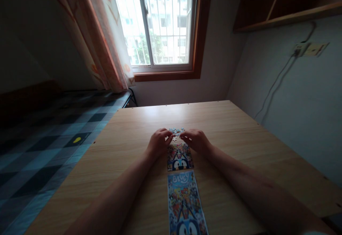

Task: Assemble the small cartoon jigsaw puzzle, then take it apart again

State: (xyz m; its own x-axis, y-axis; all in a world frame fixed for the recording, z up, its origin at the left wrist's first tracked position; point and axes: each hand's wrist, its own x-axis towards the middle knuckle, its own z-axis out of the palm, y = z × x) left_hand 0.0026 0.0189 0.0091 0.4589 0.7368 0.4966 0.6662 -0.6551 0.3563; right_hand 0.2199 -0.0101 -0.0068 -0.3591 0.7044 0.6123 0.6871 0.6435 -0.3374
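Note:
Small loose jigsaw puzzle pieces [176, 131] lie in a pile on the table, blue and pale in colour. At the left side of the pile is my left hand [159, 140], thumb and fingers drawn together at the pieces. My right hand [197, 140] mirrors it from the right, its fingertips pinched close to the same pieces. Whatever either pinch holds is too small to make out. Just below the hands lies a joined, colourful puzzle section [180, 158] with a blue dog's face. Nearer to me lies a printed picture sheet [185, 203] headed "Bluey", showing a similar picture.
The wooden table [227, 121] reaches toward a wall with a barred window [165, 24]. To the left stands a bed with a checked cover [80, 149] and a curtain [98, 31]. On the right wall are a shelf [288, 17] and a socket with a cable [300, 49].

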